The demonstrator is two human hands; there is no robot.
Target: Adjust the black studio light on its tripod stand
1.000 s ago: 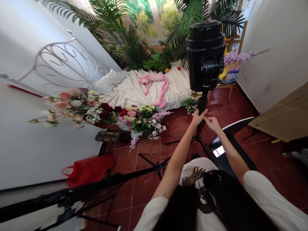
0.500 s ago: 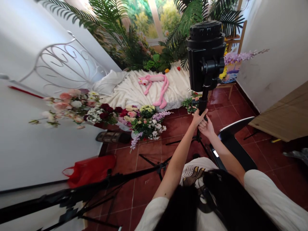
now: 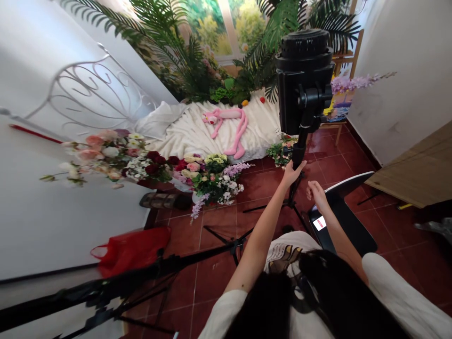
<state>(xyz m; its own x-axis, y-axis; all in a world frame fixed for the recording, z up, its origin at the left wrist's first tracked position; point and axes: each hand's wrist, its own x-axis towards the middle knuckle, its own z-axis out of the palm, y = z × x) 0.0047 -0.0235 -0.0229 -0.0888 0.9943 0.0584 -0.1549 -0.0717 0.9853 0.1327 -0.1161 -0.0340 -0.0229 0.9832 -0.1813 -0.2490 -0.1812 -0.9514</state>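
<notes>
In front of me stands a black studio light (image 3: 300, 99) on a light stand (image 3: 297, 155). My left hand (image 3: 292, 173) is wrapped round the stand's pole just below the lamp. To the right of the pole, apart from it, my right hand (image 3: 318, 194) hovers with its fingers curled in and, as far as I can see, nothing in them. Below that hand is a black chair (image 3: 348, 226) with a small white card or screen (image 3: 319, 223) on its seat.
A second black stand (image 3: 158, 268) slants across the lower left, its legs on the red tiles. Artificial flowers (image 3: 212, 179) edge a bed with a cream blanket (image 3: 183, 136) and a pink plush toy (image 3: 229, 115). A red bag (image 3: 137, 249) lies left. A brown board (image 3: 416, 165) stands right.
My right hand has let go of the stand and moved right, away from the pole. My left hand keeps its hold. The white item on the chair shows more fully.
</notes>
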